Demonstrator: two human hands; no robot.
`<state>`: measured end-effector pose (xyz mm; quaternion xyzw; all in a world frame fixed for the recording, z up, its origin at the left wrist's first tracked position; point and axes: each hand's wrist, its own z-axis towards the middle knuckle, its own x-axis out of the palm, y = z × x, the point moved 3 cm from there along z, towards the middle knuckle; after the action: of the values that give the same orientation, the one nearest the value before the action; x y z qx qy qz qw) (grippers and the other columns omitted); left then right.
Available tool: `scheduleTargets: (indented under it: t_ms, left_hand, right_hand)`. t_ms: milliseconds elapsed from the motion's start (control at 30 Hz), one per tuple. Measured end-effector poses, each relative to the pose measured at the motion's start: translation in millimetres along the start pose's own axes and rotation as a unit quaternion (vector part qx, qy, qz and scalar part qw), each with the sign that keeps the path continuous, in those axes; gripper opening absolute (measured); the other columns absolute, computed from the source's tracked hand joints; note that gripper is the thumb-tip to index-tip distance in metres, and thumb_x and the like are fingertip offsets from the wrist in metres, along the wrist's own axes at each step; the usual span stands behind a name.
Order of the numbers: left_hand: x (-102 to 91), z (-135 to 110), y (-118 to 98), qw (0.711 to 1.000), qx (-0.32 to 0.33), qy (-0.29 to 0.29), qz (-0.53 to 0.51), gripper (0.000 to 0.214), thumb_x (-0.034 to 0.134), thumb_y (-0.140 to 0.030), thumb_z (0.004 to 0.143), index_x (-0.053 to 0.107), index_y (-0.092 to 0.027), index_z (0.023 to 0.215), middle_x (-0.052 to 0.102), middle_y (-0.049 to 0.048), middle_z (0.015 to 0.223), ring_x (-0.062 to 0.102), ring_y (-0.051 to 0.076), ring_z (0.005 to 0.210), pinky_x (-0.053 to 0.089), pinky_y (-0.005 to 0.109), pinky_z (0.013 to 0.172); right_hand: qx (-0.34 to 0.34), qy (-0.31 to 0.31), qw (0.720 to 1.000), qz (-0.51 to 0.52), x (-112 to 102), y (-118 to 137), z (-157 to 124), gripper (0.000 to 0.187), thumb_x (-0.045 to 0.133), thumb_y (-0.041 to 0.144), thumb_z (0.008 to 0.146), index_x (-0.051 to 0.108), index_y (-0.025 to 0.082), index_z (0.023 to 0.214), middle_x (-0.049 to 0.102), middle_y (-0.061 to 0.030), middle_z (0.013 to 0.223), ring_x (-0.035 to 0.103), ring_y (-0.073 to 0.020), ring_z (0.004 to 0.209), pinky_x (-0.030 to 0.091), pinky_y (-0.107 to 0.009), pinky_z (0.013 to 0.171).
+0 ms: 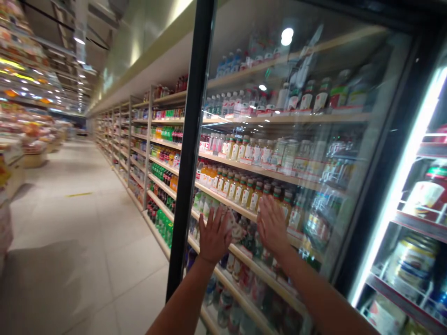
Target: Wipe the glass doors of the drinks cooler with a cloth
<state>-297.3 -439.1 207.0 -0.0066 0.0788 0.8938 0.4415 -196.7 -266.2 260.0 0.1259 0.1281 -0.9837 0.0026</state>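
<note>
A glass door (314, 139) in a black frame (190, 153) stands swung out in front of me, with shelves of bottles showing through it. My left hand (213, 236) is raised against the lower part of the pane, fingers spread. Beside its thumb side is a pale, crumpled, patterned patch (235, 228) that looks like a cloth; whether it is partly a reflection I cannot tell. To the right, my right hand (273, 228) lies flat at the glass, fingers stretched upward and close together. Nothing shows in its grasp. Bottles with white labels (246, 195) are visible behind both hands.
A lit cooler (412, 209) with bottles and jars on wire shelves opens at the right. Long drink shelves (162, 163) run back along the aisle. Its tiled floor (87, 242) stretches left, past stacked displays (31, 135).
</note>
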Motion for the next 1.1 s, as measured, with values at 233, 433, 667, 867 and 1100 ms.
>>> scheduleTargets:
  t_ms: [233, 433, 667, 867, 1100]
  left_hand:
    - [-8.4, -8.5, -7.9, 1.0, -0.009, 0.012, 0.004, 0.055, 0.049, -0.022, 0.1, 0.04, -0.014, 0.154, 0.04, 0.0195, 0.157, 0.019, 0.031, 0.154, 0.013, 0.056, 0.126]
    - [-24.1, -50.8, -13.7, 0.995, -0.089, -0.012, 0.051, 0.049, 0.062, -0.016, 0.096, 0.056, -0.025, 0.144, 0.035, 0.0154, 0.16, 0.041, 0.033, 0.143, 0.037, 0.047, 0.116]
    - [-21.4, -70.6, -47.5, 0.993, -0.091, 0.073, -0.028, 0.066, 0.046, -0.013, 0.1, 0.023, -0.021, 0.162, 0.03, 0.0157, 0.163, 0.027, 0.033, 0.151, 0.036, 0.051, 0.118]
    - [-4.7, 13.3, -30.9, 0.997, 0.013, 0.049, 0.054, 0.071, 0.048, -0.013, 0.098, 0.019, -0.022, 0.163, 0.021, 0.014, 0.165, 0.017, 0.034, 0.154, 0.022, 0.057, 0.125]
    - [-5.4, 96.4, -9.9, 0.999, -0.016, -0.011, 0.036, 0.069, 0.045, -0.012, 0.1, 0.018, -0.017, 0.162, 0.014, 0.0161, 0.167, 0.013, 0.034, 0.154, 0.026, 0.058, 0.123]
  right_hand:
    - [-0.039, 0.012, 0.989, -0.144, 0.8, -46.4, -25.7, 0.07, 0.045, 0.031, 0.102, 0.013, 0.017, 0.162, 0.044, -0.0119, 0.156, 0.021, -0.0253, 0.155, 0.014, -0.05, 0.127]
    - [-0.043, -0.009, 0.989, -0.138, 2.5, -40.6, -27.8, 0.069, 0.046, 0.031, 0.102, 0.015, 0.015, 0.162, 0.05, -0.0118, 0.152, 0.015, -0.0221, 0.157, 0.011, -0.048, 0.128]
    - [-0.022, -0.006, 0.992, -0.127, 5.1, -41.6, -34.3, 0.068, 0.046, 0.028, 0.1, 0.018, 0.016, 0.161, 0.049, -0.0113, 0.154, 0.021, -0.0229, 0.156, 0.008, -0.049, 0.128]
    - [-0.018, -0.023, 0.992, -0.125, 4.9, -37.6, -38.1, 0.068, 0.047, 0.025, 0.1, 0.018, 0.014, 0.161, 0.051, -0.0113, 0.152, 0.023, -0.0234, 0.155, 0.007, -0.049, 0.129]
    - [-0.014, -0.025, 0.993, -0.118, 6.3, -38.4, -37.2, 0.068, 0.047, 0.025, 0.099, 0.021, 0.014, 0.16, 0.051, -0.0099, 0.152, 0.023, -0.0239, 0.155, 0.007, -0.048, 0.129]
